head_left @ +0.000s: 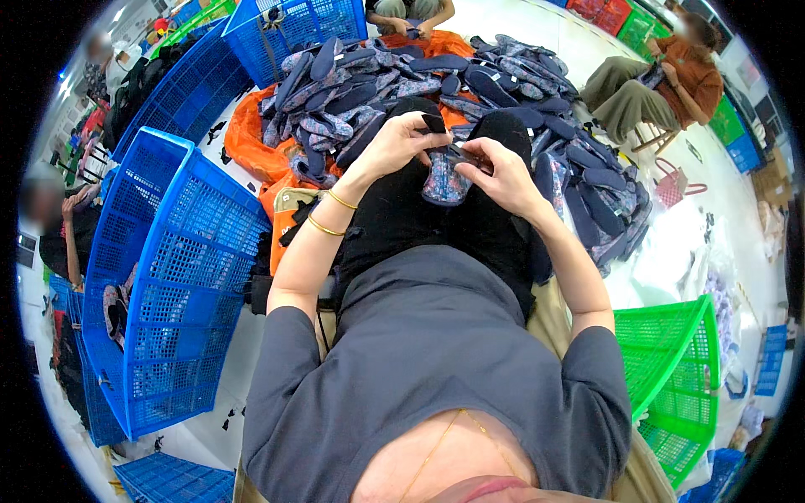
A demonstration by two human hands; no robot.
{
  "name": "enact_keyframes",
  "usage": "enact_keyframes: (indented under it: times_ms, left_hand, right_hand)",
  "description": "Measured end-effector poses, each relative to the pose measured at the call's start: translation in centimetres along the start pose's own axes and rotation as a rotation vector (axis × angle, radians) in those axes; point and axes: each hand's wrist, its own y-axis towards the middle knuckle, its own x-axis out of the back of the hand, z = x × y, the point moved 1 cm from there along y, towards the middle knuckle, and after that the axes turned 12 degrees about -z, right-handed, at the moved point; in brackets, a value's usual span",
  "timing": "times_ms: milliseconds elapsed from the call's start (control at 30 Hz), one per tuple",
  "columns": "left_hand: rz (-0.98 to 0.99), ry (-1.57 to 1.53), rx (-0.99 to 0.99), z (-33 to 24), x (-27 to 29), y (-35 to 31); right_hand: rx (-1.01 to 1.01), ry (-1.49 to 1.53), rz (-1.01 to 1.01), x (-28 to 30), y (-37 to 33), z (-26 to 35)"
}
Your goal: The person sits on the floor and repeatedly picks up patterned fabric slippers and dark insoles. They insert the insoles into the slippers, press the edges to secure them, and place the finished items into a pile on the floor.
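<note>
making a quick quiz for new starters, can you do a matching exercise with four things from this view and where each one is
Things
1. large blue crate
2. floral slipper
3. checked bag
4. near green crate

Places
A. between the left hand and right hand
B. beside the right sleeve
C. on the floor below the seated co-worker at upper right
D. beside the left sleeve

Pairs: 1-D, 2-A, 3-C, 4-B
</note>
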Motion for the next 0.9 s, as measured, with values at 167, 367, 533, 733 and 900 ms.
enact_keyframes:
  times_ms: [167, 367, 533, 733, 900]
  left_hand:
    - [0.105, -0.04, -0.006, -0.6, 0.2, 0.1]
    - [0.163, 0.009, -0.02, -0.8, 0.1, 0.3]
    - [0.199, 0.027, -0.005, -0.8, -0.1, 0.5]
    - [0.209, 0.033, -0.043, -0.2, -0.2, 0.5]
    - [0.132, 0.012, 0.034, -0.1, -0.2, 0.3]
  right_hand:
    - [0.03, -0.03, 0.082, -0.2, 1.1, 0.8]
    - [0.065, 0.026, 0.186, -0.3, 2.5, 0.5]
    - [-0.004, 0.159, 0.338, -0.3, 3.5, -0.5]
    - [-0.02, 0.138, 0.4, -0.2, 3.7, -0.6]
    - [-0.089, 0.21, 0.351, 0.1, 2.8, -2.2]
